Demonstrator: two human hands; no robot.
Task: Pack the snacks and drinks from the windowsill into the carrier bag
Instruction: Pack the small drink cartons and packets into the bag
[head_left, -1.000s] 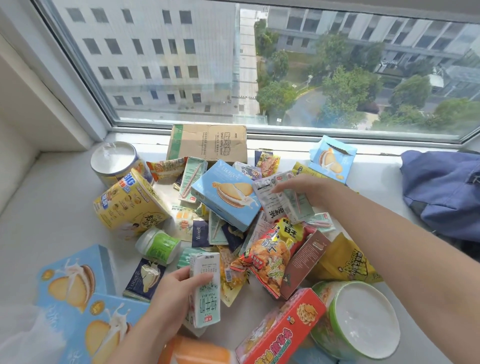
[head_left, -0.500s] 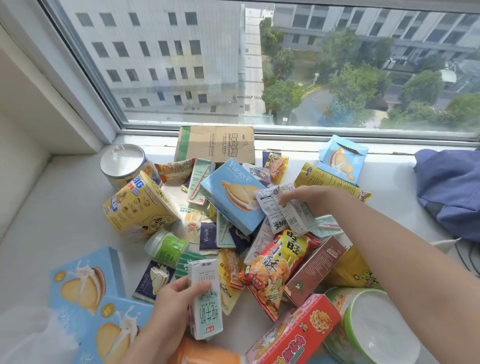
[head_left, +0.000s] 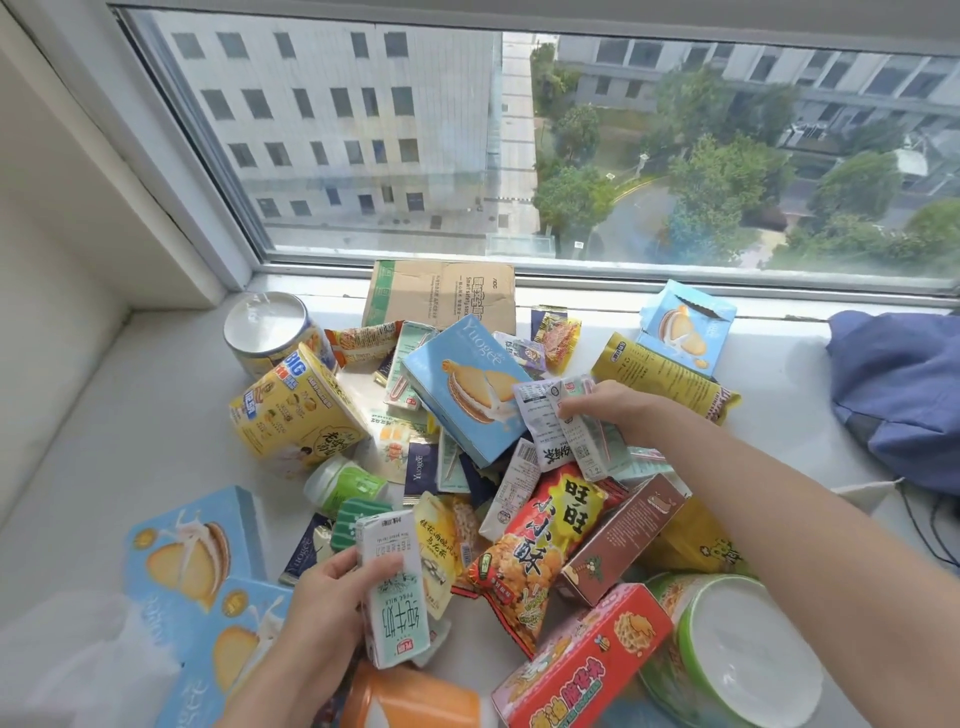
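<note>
A heap of snacks and drinks covers the white windowsill. My left hand grips a small white-green milk carton at the near side of the heap. My right hand pinches two flat white sachets above the middle of the pile, beside a light blue biscuit box. Under them lies a red-orange snack bag. A translucent white carrier bag shows at the lower left, holding two blue biscuit boxes.
A yellow noodle cup and a foil-lidded tub lie at the left. A cardboard box leans on the window frame. A green-rimmed bowl, a red box and an orange cup sit near me. Blue cloth lies right.
My right hand has lifted the white sachets slightly off the pile. My left hand keeps its hold on the milk carton. The camera has moved a little closer.
</note>
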